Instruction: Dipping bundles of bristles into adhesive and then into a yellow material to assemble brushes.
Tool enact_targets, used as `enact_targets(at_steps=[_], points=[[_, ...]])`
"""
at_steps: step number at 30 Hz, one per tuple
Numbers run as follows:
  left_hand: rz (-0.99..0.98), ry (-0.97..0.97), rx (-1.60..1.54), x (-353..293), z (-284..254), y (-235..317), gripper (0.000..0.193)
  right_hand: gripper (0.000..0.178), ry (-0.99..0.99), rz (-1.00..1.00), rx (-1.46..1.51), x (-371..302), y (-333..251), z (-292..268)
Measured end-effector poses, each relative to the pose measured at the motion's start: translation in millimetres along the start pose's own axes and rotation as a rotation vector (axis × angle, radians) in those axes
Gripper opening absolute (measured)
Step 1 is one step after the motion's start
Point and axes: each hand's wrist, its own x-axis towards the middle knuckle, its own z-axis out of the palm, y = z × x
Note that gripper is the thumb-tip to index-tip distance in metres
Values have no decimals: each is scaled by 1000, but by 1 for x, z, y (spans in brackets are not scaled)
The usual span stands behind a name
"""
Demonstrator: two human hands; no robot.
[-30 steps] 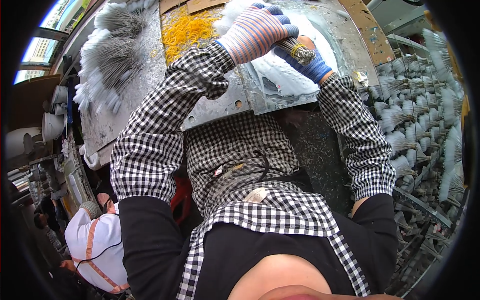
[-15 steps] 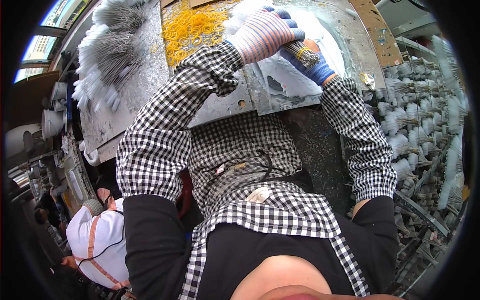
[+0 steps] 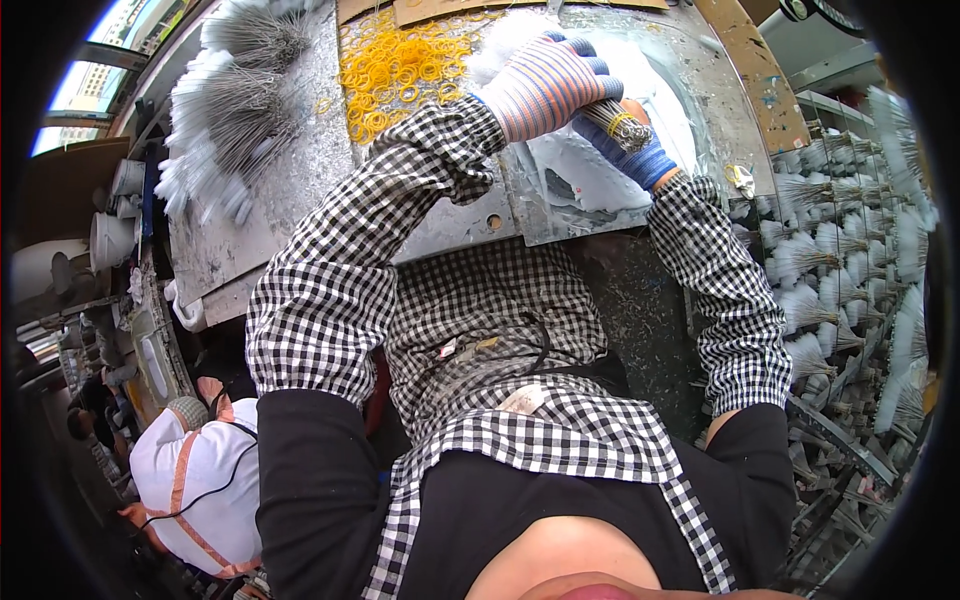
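Observation:
Over the worktable my left hand (image 3: 548,90), in a pink-and-blue striped knit glove, is closed around a bundle of thin wire-stemmed brushes (image 3: 630,130). The grey wire ends point down toward the right, and a yellow rubber band (image 3: 618,118) circles them. My right hand (image 3: 640,158), in a blue glove with bare fingertip showing, wraps the bundle from below and the right; most of its fingers are hidden behind the wires. Fluffy white bristles (image 3: 492,62) show just beyond my left hand; whether they belong to this bundle I cannot tell.
Yellow rubber bands (image 3: 400,75) lie loose left of my hands. Further left, wire-stemmed white brushes (image 3: 235,125) fan out on the metal table (image 3: 320,165). Beneath my hands is a white-coated plate (image 3: 590,190). Racked brush bundles (image 3: 815,255) stand right; a person (image 3: 195,470) is at lower left.
The whole view has shifted slightly, so hands and table appear a little lower and further right. Both hands keep hold of the bundle.

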Motion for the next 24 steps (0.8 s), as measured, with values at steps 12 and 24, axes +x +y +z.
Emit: enact_targets(at_steps=[12,24], points=[[-60,-46,-54,-1,-9,7,36,35,15,-37,58,-4,5,1],[-1004,1007,-1663,-79,-59,55,28,18,684,-230,-101,-51,-174,-112]])
